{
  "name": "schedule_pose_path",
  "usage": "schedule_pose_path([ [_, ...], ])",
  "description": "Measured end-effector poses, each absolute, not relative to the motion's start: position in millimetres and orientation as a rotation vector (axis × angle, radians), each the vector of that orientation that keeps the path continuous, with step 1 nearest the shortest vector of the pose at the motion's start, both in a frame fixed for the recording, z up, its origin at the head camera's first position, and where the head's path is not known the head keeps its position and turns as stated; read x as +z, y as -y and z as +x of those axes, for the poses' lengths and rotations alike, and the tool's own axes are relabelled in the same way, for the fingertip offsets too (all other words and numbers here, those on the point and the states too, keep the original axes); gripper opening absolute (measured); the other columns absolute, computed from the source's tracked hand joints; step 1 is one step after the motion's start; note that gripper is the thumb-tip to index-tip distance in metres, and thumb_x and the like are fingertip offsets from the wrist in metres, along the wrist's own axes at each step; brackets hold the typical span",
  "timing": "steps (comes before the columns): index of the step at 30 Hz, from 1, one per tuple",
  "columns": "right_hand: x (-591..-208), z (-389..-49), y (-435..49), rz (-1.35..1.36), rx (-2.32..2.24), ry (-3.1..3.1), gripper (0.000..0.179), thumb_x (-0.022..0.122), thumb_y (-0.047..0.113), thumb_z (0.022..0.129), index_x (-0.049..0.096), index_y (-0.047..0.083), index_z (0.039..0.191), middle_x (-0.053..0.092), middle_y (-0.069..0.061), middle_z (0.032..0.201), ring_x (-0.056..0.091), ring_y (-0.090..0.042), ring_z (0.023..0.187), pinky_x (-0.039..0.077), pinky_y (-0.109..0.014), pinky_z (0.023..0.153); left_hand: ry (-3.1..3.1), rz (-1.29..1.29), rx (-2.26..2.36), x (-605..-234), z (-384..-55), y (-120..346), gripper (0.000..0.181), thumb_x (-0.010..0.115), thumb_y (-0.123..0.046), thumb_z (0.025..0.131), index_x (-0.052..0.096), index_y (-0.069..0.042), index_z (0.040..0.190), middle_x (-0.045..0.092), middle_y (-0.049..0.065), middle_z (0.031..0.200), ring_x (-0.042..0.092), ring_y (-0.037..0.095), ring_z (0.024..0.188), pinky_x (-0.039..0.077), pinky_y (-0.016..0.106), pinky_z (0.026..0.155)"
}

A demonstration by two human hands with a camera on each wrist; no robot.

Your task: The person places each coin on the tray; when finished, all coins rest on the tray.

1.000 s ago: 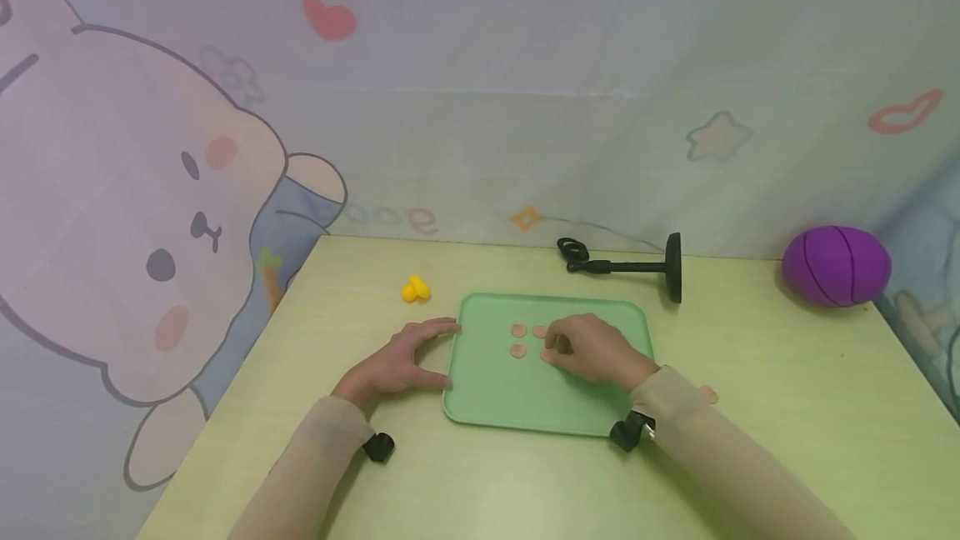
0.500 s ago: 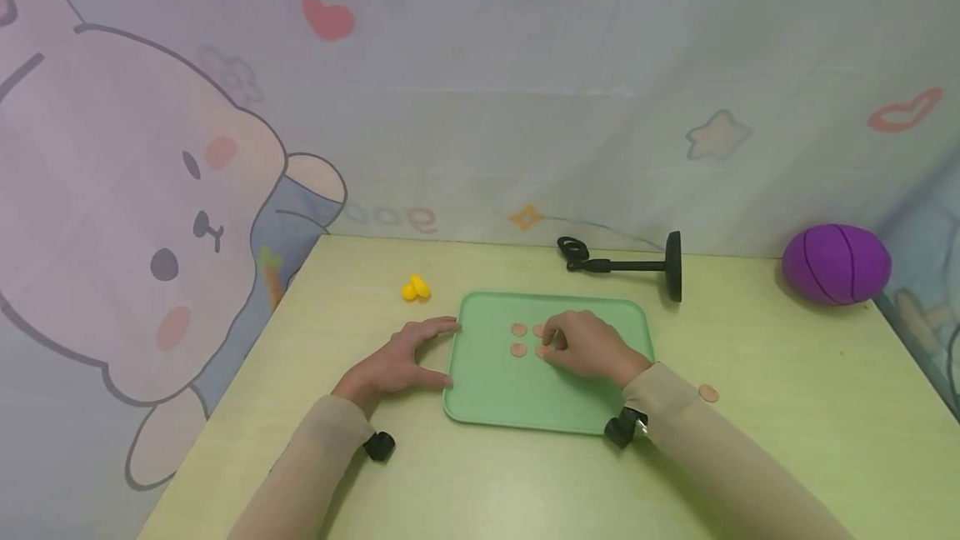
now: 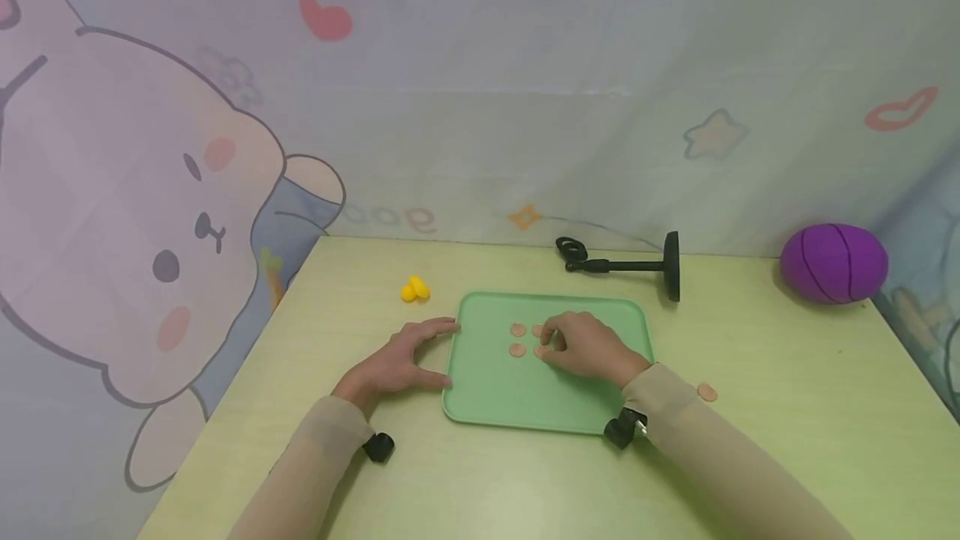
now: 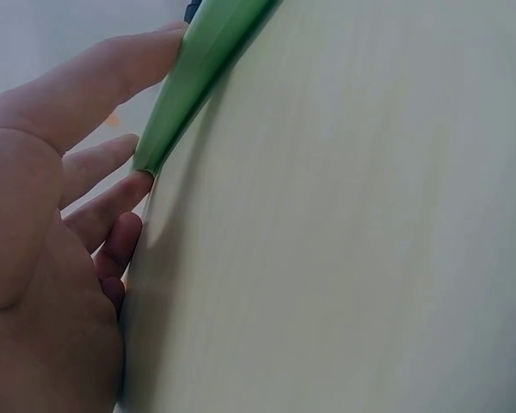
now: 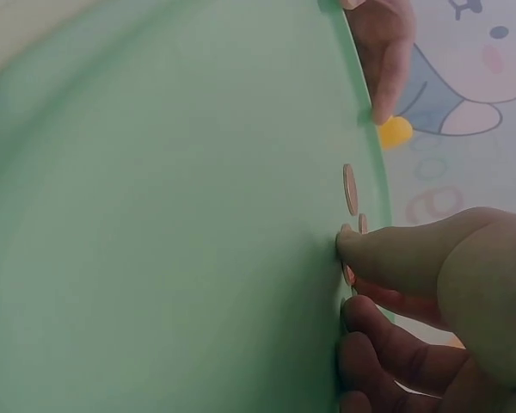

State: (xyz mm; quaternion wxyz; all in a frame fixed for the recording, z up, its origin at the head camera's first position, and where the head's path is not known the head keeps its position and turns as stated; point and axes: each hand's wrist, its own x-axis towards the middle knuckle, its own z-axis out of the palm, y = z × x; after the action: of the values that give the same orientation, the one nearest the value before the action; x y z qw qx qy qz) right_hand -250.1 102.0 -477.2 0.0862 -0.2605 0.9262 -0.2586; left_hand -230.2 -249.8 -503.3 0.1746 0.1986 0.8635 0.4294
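Note:
My right hand [image 3: 588, 347] bends over the green tray [image 3: 495, 398], its thumb and fingers pinching a copper coin [image 3: 540, 352] low at the tray's surface. Just left of that coin lies a second coin [image 3: 517, 350]. Behind them are another coin [image 3: 518, 329] and one more [image 3: 537, 330], partly covered by my fingers. In the right wrist view, my thumb hides part of the pinched coin [image 5: 348, 274]. My left hand [image 3: 393, 363] is spread at the tray's left edge, thumb and fingertips touching the rim [image 4: 176, 112].
One loose coin [image 3: 707, 392] lies on the table [image 3: 787, 407] right of the tray, near my right sleeve. Behind the tray are a small yellow object [image 3: 415, 288] and a black stand [image 3: 630, 266] on its side. A purple ball [image 3: 834, 263] sits at the back right corner.
My right hand has slid slightly left with the pinched coin, bringing it closer to the others. The loose coin on the table now shows fully beside my sleeve. My left hand stays put.

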Motion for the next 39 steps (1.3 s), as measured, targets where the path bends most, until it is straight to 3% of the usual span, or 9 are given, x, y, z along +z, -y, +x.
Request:
schedule_pose_path([
  [9, -480.3, -252.4, -112.0, -0.886, -0.809, -2.726, 0.016, 0.075, 0.031, 0.099, 0.074, 0.016, 0.104, 0.065, 0.010, 0.080, 0.056, -0.008, 0.071, 0.049, -0.031, 0.068, -2.435, 0.577, 1.235, -506.1, -230.5, 250.1, 0.084, 0.091, -0.030, 0.083, 0.051, -0.026, 0.157, 0.033, -0.002, 0.170, 0.024, 0.032, 0.152, 0.017, 0.064, 0.125],
  [18, -477.0, -258.8, -151.7, -0.998, -0.974, -2.703, 0.013, 0.076, 0.015, 0.097, 0.076, 0.013, 0.109, 0.066, 0.011, 0.084, 0.060, -0.007, 0.074, 0.053, -0.030, 0.071, -2.438, 0.579, 1.242, -504.8, -229.2, 249.6, 0.083, 0.091, -0.028, 0.083, 0.051, -0.025, 0.156, 0.033, -0.002, 0.169, 0.025, 0.032, 0.152, 0.017, 0.064, 0.125],
  [30, -465.2, -251.5, -219.7, -0.904, -0.963, -2.705, 0.016, 0.075, 0.020, 0.100, 0.075, 0.011, 0.112, 0.066, 0.010, 0.088, 0.062, -0.006, 0.079, 0.056, -0.029, 0.072, -2.435, 0.591, 1.248, -502.8, -229.3, 249.2, 0.083, 0.091, -0.024, 0.083, 0.051, -0.022, 0.156, 0.033, 0.000, 0.170, 0.023, 0.033, 0.152, 0.015, 0.064, 0.125],
  [39, -466.7, -246.1, -262.1, -0.859, -0.891, -2.757, 0.009, 0.077, 0.011, 0.096, 0.076, 0.011, 0.105, 0.066, 0.010, 0.087, 0.062, -0.005, 0.078, 0.055, -0.028, 0.071, -2.437, 0.605, 1.244, -502.3, -229.7, 248.7, 0.083, 0.091, -0.025, 0.083, 0.051, -0.022, 0.156, 0.033, 0.000, 0.170, 0.022, 0.033, 0.153, 0.014, 0.064, 0.125],
])
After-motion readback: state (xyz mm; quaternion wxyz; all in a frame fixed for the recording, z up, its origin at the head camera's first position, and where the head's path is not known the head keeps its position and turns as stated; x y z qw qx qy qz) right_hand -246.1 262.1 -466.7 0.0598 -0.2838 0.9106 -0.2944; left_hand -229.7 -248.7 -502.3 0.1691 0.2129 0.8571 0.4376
